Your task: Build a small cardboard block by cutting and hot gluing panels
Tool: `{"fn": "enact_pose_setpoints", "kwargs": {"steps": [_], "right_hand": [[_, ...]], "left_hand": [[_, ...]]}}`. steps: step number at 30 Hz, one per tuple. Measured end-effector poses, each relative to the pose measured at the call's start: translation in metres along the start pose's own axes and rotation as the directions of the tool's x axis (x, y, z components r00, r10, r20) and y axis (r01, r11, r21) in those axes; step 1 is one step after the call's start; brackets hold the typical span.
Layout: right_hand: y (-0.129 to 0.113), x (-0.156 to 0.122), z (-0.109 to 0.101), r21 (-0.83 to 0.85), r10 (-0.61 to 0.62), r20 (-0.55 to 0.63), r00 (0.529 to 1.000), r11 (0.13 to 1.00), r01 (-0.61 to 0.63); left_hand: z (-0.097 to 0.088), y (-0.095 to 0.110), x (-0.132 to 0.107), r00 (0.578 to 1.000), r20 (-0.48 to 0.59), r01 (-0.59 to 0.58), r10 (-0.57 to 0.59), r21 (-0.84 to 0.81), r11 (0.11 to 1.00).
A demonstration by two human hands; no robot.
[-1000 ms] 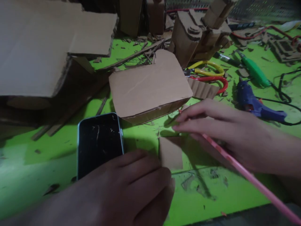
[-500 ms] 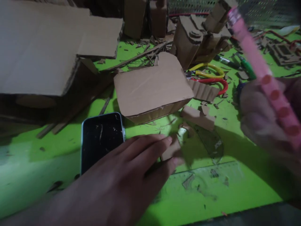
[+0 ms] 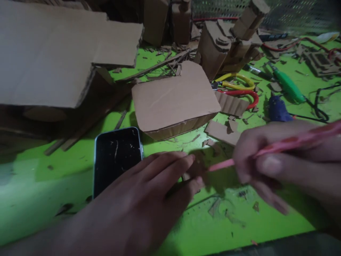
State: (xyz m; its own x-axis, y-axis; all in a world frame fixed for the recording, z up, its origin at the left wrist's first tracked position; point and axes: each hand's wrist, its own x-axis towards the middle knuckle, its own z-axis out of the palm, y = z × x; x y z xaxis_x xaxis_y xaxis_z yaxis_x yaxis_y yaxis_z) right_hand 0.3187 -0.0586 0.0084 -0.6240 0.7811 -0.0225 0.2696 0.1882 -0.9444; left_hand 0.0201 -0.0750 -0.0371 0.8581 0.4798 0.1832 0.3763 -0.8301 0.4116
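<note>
My left hand (image 3: 149, 192) lies flat on the green table, fingers stretched out, pressing down a small cardboard piece (image 3: 195, 167) that is mostly hidden under my fingertips. My right hand (image 3: 269, 167) grips a pink pencil (image 3: 293, 142), whose tip points left at that piece, just beside my left fingertips. A black phone (image 3: 117, 158) lies face up directly left of my left hand.
A rounded cardboard box (image 3: 174, 99) sits behind the hands. Large cardboard sheets (image 3: 53, 53) cover the back left. Yellow and red scissors (image 3: 239, 89), a blue glue gun (image 3: 277, 110), a green tool (image 3: 289, 85) and cardboard scraps (image 3: 222, 131) lie at the right.
My right hand has brought the pink pencil down from a raised position to the small cardboard piece. My left hand stays flat on that piece.
</note>
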Motion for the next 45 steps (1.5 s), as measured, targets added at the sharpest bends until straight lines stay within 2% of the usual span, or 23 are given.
{"fn": "enact_pose_setpoints", "kwargs": {"steps": [3, 6, 8, 12, 16, 20, 23, 28, 31, 35, 38, 42, 45], "right_hand": [[0.006, 0.006, 0.002, -0.122, -0.083, 0.098, 0.992, 0.988, 0.095], [0.011, 0.011, 0.002, -0.304, -0.146, 0.073, 0.987, 0.939, 0.161], [0.012, 0.013, 0.003, -0.349, -0.151, 0.063, 0.987, 0.923, 0.164], [0.012, 0.012, 0.004, -0.277, -0.162, 0.119, 0.980, 0.942, 0.190], [0.012, 0.011, 0.005, -0.318, -0.150, 0.074, 0.986, 0.933, 0.166], [0.014, 0.012, 0.006, -0.282, -0.154, 0.100, 0.983, 0.943, 0.176], [0.014, 0.012, 0.007, -0.320, -0.149, 0.045, 0.988, 0.935, 0.156], [0.012, 0.014, 0.008, -0.228, -0.119, 0.114, 0.986, 0.963, 0.143], [0.011, 0.014, 0.008, -0.286, -0.127, 0.047, 0.991, 0.949, 0.135], [0.010, 0.014, 0.007, -0.298, -0.119, 0.085, 0.989, 0.944, 0.139], [0.009, 0.015, 0.007, -0.329, -0.122, 0.042, 0.992, 0.935, 0.129], [0.009, 0.015, 0.008, -0.291, -0.108, 0.085, 0.991, 0.948, 0.128], [0.010, 0.015, 0.009, -0.346, -0.121, 0.024, 0.992, 0.930, 0.122]], "left_hand": [[-0.001, -0.001, 0.003, 1.000, -0.016, -0.022, 0.022, -0.003, 1.000], [-0.002, -0.001, 0.004, 0.999, -0.007, -0.031, 0.031, -0.005, 1.000], [-0.003, 0.000, 0.004, 1.000, 0.013, -0.015, 0.015, -0.014, 1.000], [-0.003, 0.002, 0.004, 1.000, 0.026, 0.001, -0.001, -0.012, 1.000], [-0.004, 0.001, 0.005, 0.999, 0.027, 0.023, -0.023, -0.020, 1.000], [-0.003, 0.001, 0.004, 0.999, 0.045, 0.013, -0.013, -0.006, 1.000], [-0.003, 0.002, 0.002, 0.999, 0.041, 0.023, -0.022, -0.017, 1.000], [-0.005, 0.003, 0.003, 0.999, 0.047, 0.015, -0.013, -0.032, 0.999], [-0.003, 0.003, 0.003, 0.999, 0.051, 0.018, -0.016, -0.039, 0.999], [-0.002, 0.003, 0.002, 0.998, 0.057, 0.015, -0.014, -0.030, 0.999], [-0.003, 0.002, 0.002, 0.996, 0.090, 0.020, -0.016, -0.043, 0.999], [-0.003, 0.003, 0.002, 0.997, 0.079, 0.026, -0.023, -0.040, 0.999], [-0.003, 0.003, 0.002, 0.996, 0.083, 0.029, -0.026, -0.038, 0.999]]}}
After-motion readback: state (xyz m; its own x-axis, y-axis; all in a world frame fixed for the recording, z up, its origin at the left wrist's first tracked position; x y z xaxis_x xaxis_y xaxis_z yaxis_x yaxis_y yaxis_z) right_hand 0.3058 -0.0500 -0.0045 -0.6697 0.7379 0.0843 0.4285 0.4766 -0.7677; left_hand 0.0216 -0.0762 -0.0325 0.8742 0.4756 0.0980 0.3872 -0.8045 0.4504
